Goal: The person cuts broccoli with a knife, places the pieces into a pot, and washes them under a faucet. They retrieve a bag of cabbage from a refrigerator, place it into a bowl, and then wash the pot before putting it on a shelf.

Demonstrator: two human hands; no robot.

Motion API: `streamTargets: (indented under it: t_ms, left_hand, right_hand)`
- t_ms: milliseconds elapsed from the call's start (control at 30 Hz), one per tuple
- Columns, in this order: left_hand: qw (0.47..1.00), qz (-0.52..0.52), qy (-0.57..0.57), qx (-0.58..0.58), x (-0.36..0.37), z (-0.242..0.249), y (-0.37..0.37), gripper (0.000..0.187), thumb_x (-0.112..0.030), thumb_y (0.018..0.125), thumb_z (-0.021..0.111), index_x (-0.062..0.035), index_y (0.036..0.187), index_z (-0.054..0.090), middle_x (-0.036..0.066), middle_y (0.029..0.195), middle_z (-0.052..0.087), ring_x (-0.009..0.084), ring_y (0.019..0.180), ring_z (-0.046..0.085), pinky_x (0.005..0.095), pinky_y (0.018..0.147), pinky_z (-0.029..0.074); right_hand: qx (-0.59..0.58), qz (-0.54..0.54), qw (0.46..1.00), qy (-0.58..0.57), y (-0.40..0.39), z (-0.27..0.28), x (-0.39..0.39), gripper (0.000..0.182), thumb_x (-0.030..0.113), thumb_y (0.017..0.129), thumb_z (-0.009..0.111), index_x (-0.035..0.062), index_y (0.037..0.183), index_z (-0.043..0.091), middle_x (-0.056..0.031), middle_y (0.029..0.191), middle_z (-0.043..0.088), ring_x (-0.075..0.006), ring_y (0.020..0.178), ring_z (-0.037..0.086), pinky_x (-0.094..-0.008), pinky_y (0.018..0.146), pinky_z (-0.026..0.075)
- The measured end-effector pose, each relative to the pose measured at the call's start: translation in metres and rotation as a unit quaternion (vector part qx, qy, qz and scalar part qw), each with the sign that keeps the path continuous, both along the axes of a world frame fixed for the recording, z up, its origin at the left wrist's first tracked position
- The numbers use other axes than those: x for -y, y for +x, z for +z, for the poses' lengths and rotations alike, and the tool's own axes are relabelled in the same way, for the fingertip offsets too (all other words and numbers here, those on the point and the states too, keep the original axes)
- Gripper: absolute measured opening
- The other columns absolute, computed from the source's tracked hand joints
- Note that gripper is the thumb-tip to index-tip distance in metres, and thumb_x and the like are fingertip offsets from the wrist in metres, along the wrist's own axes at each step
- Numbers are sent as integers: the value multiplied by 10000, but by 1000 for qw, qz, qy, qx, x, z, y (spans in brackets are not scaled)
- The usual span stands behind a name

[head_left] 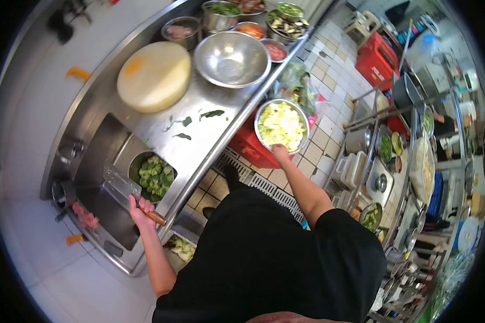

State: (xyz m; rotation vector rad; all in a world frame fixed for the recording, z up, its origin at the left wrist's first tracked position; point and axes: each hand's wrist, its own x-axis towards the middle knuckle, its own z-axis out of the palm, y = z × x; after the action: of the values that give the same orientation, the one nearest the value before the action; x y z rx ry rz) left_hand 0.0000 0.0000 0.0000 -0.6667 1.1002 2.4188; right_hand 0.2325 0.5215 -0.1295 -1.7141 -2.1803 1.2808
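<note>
My left hand (140,211) is closed around the wooden handle of a cleaver (122,182), its broad wet blade out over the sink (95,156). Beside the blade, a metal pot of broccoli florets (155,177) sits in the sink. On my other side, my right hand (279,153) grips the near rim of a steel bowl (259,132) full of chopped pale cabbage (280,125). That bowl overlaps a red crate (248,145) beside the counter. A thick round chopping board (155,81) lies on the steel counter, with green leaf scraps (183,135) near it.
A large steel bowl (233,59) stands by the board. Behind it are several containers of cut food, including sliced eggplant (288,26). Pink meat pieces (85,215) lie at the sink's left edge. Shelving with pans (380,183) runs along the right, past the tiled floor (320,137).
</note>
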Motion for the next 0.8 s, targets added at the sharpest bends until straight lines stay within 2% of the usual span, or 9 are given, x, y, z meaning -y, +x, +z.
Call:
streamTargets:
  t_ms: [67, 100, 233, 367, 467, 600, 700, 733, 800]
  left_hand:
    - [998, -39, 50, -19, -23, 2, -41, 253, -420, 1023, 523, -212, 894, 591, -50, 590, 363, 80, 432, 346, 250, 383, 320]
    - [998, -47, 6, 48, -49, 18, 57, 253, -420, 1023, 523, -212, 894, 591, -50, 590, 363, 80, 432, 346, 250, 383, 320]
    - [987, -149, 41, 42, -173, 16, 37, 305, -447, 1021, 512, -197, 871, 600, -54, 556, 345, 78, 404, 338, 252, 368, 318]
    - [979, -188, -19, 76, -263, 22, 57, 329, -466, 1017, 510, -185, 866, 587, -44, 549, 355, 94, 397, 340, 269, 372, 313]
    - [973, -197, -63, 102, -310, 24, 69, 349, -482, 1012, 509, -178, 852, 571, -33, 541, 362, 107, 394, 340, 282, 377, 310]
    - [967, -197, -108, 116, -334, 34, 81, 307, -477, 1011, 511, -203, 875, 524, -15, 532, 393, 126, 384, 365, 295, 369, 320]
    - [967, -187, -132, 111, -338, 36, 86, 238, -457, 1016, 512, -239, 926, 485, -14, 520, 397, 135, 381, 379, 302, 361, 327]
    - [967, -177, -139, 122, -341, 38, 88, 234, -458, 1014, 518, -243, 929, 478, -16, 520, 393, 135, 382, 374, 300, 362, 325]
    - [965, -159, -151, 140, -341, 44, 92, 232, -458, 1011, 523, -246, 932, 471, -17, 520, 388, 134, 384, 370, 297, 363, 324]
  right_hand:
    - [22, -144, 985, 91, 9, -13, -31, 321, 256, 823, 596, 1, 967, 727, -253, 979, 713, -353, 1012, 682, -425, 902, 513]
    - [108, -182, 973, 93, 147, -14, -43, 322, 251, 817, 597, 0, 973, 725, -259, 983, 709, -364, 1018, 677, -422, 904, 513]
    - [43, -227, 966, 116, 116, -36, -173, 331, 248, 815, 596, 7, 1006, 718, -263, 998, 703, -374, 1023, 675, -433, 915, 514]
    - [49, -85, 989, 114, 56, -15, -278, 333, 223, 821, 580, 4, 1036, 709, -257, 1026, 702, -407, 1002, 673, -458, 912, 518]
    - [57, -27, 989, 133, 8, -68, -359, 375, 233, 841, 575, 36, 1145, 671, -260, 1094, 682, -412, 1046, 653, -463, 939, 506]
    - [76, 41, 986, 143, -54, -93, -400, 480, 252, 845, 589, 66, 1288, 576, -251, 1254, 623, -412, 1135, 612, -466, 987, 484]
    - [162, 96, 975, 121, -75, -105, -403, 473, 282, 845, 615, 58, 1259, 571, -252, 1297, 595, -405, 1166, 595, -468, 995, 479]
    - [170, 141, 972, 75, -73, -163, -421, 482, 303, 848, 627, 29, 1238, 552, -262, 1262, 610, -409, 1143, 609, -479, 980, 487]
    - [163, 132, 976, 58, -75, -160, -428, 489, 311, 852, 635, 13, 1229, 544, -266, 1232, 624, -416, 1125, 617, -486, 972, 490]
